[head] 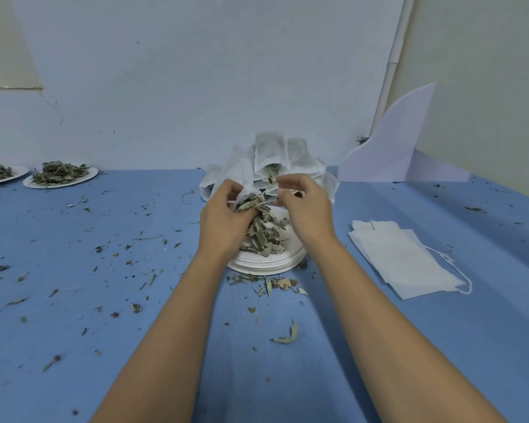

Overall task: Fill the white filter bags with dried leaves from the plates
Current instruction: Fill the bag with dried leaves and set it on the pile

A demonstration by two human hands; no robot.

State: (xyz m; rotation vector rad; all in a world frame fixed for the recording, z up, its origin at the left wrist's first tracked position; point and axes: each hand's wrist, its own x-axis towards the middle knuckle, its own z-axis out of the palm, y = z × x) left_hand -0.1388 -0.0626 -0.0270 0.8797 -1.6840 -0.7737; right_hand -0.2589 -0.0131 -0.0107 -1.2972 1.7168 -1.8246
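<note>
A stack of white plates point(268, 264) sits mid-table with a heap of dried leaves point(264, 236) on top. Above it my left hand point(223, 218) grips a bunch of leaves at the mouth of a white filter bag point(242, 172). My right hand point(306, 206) pinches the other edge of that bag's mouth. Behind my hands several filled filter bags point(271, 154) lean against the wall. A pile of flat unfilled filter bags point(400, 257) with drawstrings lies to the right.
Two more plates of dried leaves point(60, 175) point(0, 172) stand at the far left. Leaf crumbs are scattered over the blue table point(104, 270). A white curved board point(391, 148) leans in the back right corner.
</note>
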